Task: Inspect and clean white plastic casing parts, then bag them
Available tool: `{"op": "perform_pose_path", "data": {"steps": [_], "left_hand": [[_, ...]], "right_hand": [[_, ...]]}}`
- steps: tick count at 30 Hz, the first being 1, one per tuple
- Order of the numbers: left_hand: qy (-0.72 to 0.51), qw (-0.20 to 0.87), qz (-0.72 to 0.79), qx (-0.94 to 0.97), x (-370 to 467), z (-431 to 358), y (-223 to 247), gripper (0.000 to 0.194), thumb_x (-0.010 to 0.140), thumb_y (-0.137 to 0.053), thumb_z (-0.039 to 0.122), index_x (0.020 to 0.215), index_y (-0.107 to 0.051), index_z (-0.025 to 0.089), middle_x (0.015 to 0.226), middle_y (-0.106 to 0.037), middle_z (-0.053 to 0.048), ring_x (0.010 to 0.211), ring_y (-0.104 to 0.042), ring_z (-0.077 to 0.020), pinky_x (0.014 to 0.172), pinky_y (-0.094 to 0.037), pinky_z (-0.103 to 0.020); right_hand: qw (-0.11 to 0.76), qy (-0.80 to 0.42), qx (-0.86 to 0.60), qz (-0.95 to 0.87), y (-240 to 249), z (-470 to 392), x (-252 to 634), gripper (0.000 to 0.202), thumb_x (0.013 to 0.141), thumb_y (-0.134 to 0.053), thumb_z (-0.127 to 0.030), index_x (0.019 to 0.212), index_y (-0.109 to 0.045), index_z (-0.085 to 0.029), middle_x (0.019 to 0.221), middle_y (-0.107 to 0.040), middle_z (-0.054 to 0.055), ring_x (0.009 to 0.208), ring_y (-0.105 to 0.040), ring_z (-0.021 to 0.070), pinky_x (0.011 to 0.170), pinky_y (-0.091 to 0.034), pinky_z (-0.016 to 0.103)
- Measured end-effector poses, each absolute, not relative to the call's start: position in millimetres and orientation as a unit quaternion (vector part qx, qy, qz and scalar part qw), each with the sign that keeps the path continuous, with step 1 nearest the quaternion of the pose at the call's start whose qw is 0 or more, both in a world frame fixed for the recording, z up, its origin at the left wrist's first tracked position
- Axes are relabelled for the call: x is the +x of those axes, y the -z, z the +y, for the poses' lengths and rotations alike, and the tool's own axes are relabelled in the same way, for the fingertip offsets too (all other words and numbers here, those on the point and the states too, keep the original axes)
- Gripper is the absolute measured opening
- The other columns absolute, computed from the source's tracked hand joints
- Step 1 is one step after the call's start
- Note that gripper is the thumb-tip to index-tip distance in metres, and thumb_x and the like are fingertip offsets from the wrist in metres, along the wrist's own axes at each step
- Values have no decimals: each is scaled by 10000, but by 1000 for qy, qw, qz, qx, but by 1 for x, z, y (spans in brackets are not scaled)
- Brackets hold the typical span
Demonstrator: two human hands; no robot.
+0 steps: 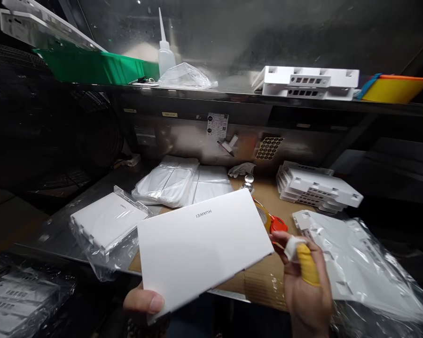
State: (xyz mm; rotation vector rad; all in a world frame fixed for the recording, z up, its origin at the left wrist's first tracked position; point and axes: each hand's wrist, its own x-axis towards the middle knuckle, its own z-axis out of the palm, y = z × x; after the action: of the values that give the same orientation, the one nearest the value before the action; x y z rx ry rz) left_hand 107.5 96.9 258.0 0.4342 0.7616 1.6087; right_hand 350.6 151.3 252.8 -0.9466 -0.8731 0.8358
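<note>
A white rectangular cover (pixel 200 249) with upside-down HUAWEI lettering is tilted above the cardboard on the bench. My left hand (pixel 143 300) grips its lower left corner, thumb on top and the other fingers hidden beneath. By the cover's right corner, my right hand (pixel 305 277) has curled fingers, with a yellow finger sleeve and a small white wad or wrap at the fingers; whether it touches the cover is unclear. Just behind that hand lies a red round-ended tool (pixel 278 225), and a tape roll is partly hidden by the cover.
Bagged white covers lie left (pixel 109 218) and right (pixel 359 263). Stacked white housings (pixel 317 185) stand back right, plastic bags (pixel 169 180) back left. The shelf above holds a green bin (pixel 91 65), a nozzle bottle (pixel 166 56), more housings (pixel 308 82) and a yellow container (pixel 393 89).
</note>
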Motion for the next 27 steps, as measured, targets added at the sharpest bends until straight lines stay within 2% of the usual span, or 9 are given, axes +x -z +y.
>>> {"op": "perform_pose_path", "data": {"steps": [3, 6, 9, 12, 16, 19, 21, 24, 27], "left_hand": [[-690, 647, 276, 170, 107, 97, -251, 760, 450, -689, 343, 1210, -702, 331, 1046, -810, 22, 1096, -692, -475, 824, -643, -572], [-660, 677, 283, 165, 102, 96, -244, 659, 461, -704, 326, 1118, -751, 292, 984, -815, 4, 1039, -717, -460, 764, -653, -522], [-609, 664, 395, 180, 96, 101, -249, 607, 485, -806, 330, 1086, -769, 249, 938, -816, -25, 970, -743, -421, 751, -658, -459], [-586, 602, 502, 206, 95, 111, -260, 507, 601, -900, 400, 1045, -779, 186, 946, -813, -75, 901, -765, -339, 737, -652, -351], [-589, 560, 528, 246, 100, 119, -265, 378, 671, -898, 467, 915, -800, 195, 892, -814, -68, 829, -773, -290, 680, -639, -281], [-599, 480, 553, 324, 104, 114, -265, 283, 640, -919, 457, 817, -811, 264, 865, -813, -21, 875, -769, -280, 763, -628, -251], [-614, 425, 548, 376, 109, 110, -268, 254, 593, -954, 374, 781, -816, 273, 858, -810, -28, 916, -759, -276, 834, -598, -220], [-643, 387, 524, 403, 120, 107, -278, 256, 565, -966, 296, 776, -829, 250, 849, -803, -61, 922, -746, -286, 882, -575, -233], [-633, 360, 523, 442, 126, 109, -282, 194, 651, -923, 357, 790, -843, 247, 843, -803, -71, 912, -745, -288, 900, -570, -262]], "right_hand": [[665, -460, -460, -368, -249, 164, 349, 256, 956, -605, -452, 1119, -619, -256, 1073, -754, 39, 904, -724, 214, 760, -565, 350], [637, -483, -482, -357, -239, 170, 350, 337, 916, -626, -479, 1150, -624, -236, 1077, -743, 53, 876, -715, 218, 721, -578, 337], [636, -414, -526, -384, -228, 167, 353, 384, 887, -672, -465, 1191, -606, -240, 1096, -727, 48, 881, -693, 201, 724, -573, 311], [670, -323, -516, -425, -221, 161, 357, 380, 880, -705, -440, 1176, -568, -246, 989, -719, 32, 832, -681, 183, 707, -560, 287], [684, -333, -453, -464, -222, 159, 363, 233, 1007, -521, -441, 1136, -526, -248, 836, -686, 7, 670, -653, 153, 606, -533, 271], [679, -286, -476, -480, -230, 162, 374, 214, 1003, -552, -412, 1132, -545, -242, 943, -712, 39, 840, -696, 184, 758, -580, 339], [686, -262, -489, -470, -239, 162, 383, 205, 979, -607, -386, 1120, -574, -241, 1029, -717, 56, 909, -700, 191, 793, -584, 348], [689, -312, -464, -462, -254, 156, 391, 156, 979, -618, -346, 1101, -603, -250, 980, -727, 37, 742, -693, 159, 609, -557, 276], [650, -334, -457, -507, -266, 150, 391, 168, 971, -633, -313, 1126, -639, -249, 1049, -737, 52, 665, -671, 132, 552, -534, 256]]}}
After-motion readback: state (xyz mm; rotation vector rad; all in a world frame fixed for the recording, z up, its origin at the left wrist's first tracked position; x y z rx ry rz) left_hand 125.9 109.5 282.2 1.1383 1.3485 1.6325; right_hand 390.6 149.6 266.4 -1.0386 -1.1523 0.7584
